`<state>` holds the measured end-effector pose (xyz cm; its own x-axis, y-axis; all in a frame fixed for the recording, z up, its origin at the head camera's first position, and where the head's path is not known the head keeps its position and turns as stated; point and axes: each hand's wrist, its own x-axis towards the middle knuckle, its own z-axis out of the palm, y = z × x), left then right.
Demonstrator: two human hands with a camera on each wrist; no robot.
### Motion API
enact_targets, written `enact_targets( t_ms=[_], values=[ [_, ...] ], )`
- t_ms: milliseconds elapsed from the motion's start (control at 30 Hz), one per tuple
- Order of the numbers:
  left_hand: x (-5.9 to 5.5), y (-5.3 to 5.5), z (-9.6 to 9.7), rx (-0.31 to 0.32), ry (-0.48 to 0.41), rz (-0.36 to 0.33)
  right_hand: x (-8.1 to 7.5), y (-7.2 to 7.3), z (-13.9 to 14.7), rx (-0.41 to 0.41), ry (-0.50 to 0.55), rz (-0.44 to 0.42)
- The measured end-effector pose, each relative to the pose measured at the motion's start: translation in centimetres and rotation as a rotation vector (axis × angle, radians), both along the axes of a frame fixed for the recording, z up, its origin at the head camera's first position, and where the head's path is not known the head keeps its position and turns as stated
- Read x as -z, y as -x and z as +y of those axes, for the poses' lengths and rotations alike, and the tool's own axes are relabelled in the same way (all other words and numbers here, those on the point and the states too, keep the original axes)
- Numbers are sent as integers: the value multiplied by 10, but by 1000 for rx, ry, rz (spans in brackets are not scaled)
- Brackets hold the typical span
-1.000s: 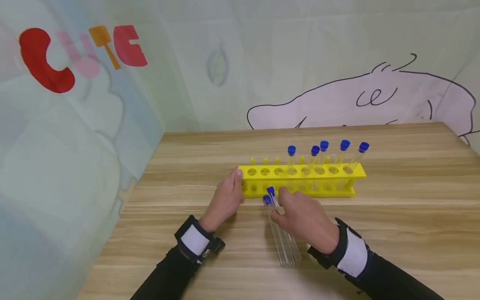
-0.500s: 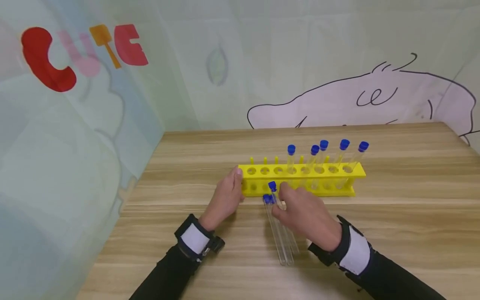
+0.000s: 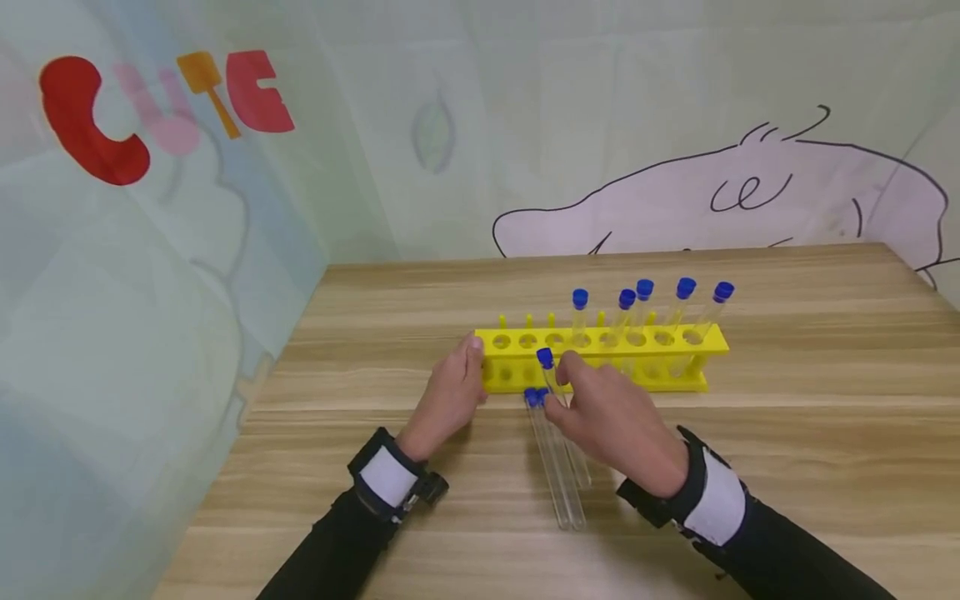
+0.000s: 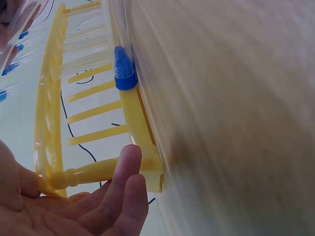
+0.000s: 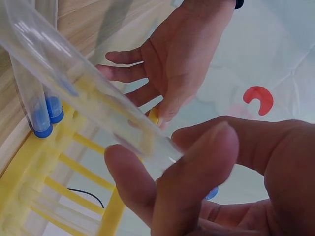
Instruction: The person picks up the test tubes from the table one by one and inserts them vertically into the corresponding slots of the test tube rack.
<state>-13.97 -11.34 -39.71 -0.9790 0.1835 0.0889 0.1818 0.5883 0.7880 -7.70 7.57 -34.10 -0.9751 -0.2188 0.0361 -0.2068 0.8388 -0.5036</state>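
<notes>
A yellow test tube rack (image 3: 517,354) stands on the table, several blue-capped test tubes (image 3: 580,298) upright or leaning in its holes on the right. My left hand (image 3: 448,385) holds the rack's left end, thumb near the top plate and fingers by the end post (image 4: 88,172). Between thumb and fingers my right hand (image 3: 618,421) pinches a clear test tube (image 5: 81,73), tilted, its blue cap (image 3: 545,358) in front of the rack. Below it, two more capped test tubes (image 3: 557,475) lie side by side on the table, caps toward the rack.
The wooden table (image 3: 360,350) runs up to a printed backdrop (image 3: 360,150) at the back and left. Several rack holes (image 3: 527,341) near my left hand have no tube in them.
My right hand has lifted the pinched test tube up and away from the two lying ones, its cap rising toward the rack. The left hand has stayed on the rack's end.
</notes>
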Motion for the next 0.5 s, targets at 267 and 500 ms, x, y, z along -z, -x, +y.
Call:
enact_targets(
  t_ms=[267, 500],
  values=[
    [-1, 0, 0, -2, 0, -10, -3, -1, 2, -11, 20, 40],
    [-1, 0, 1, -2, 3, -17, -4, -2, 3, -18, 47, 57]
  ],
)
